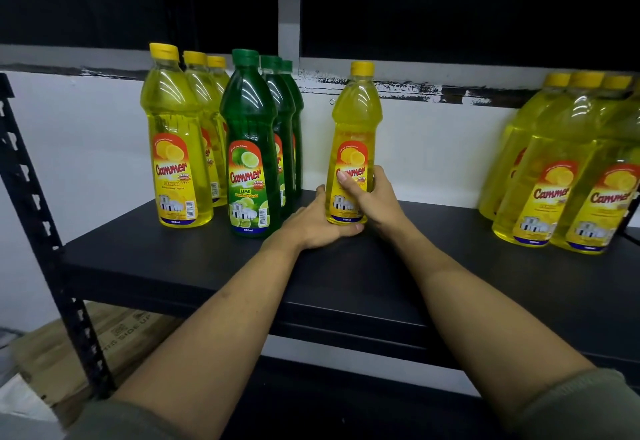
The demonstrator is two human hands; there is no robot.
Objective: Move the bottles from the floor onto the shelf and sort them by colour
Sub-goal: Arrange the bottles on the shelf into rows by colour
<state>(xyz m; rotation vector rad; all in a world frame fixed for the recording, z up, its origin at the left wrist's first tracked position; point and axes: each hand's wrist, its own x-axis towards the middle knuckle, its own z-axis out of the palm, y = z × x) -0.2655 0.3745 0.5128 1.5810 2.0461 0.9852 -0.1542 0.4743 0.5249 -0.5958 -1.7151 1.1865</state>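
Observation:
A yellow bottle [355, 121] stands upright in the middle of the black shelf [207, 263]. My right hand [372, 197] grips its lower body, thumb across the label. My left hand [315, 223] wraps round its base from the left, thumb under the front edge. To the left stands a row of three yellow bottles [173, 138], and beside it a row of three green bottles [251, 148]. At the far right stands a cluster of several yellow bottles [554, 169].
A black slotted shelf post [41, 218] rises at the left. Cardboard boxes [69, 346] lie below the shelf on the left. A white wall backs the shelf, with a dark window above. Bare shelf lies between the held bottle and the right cluster.

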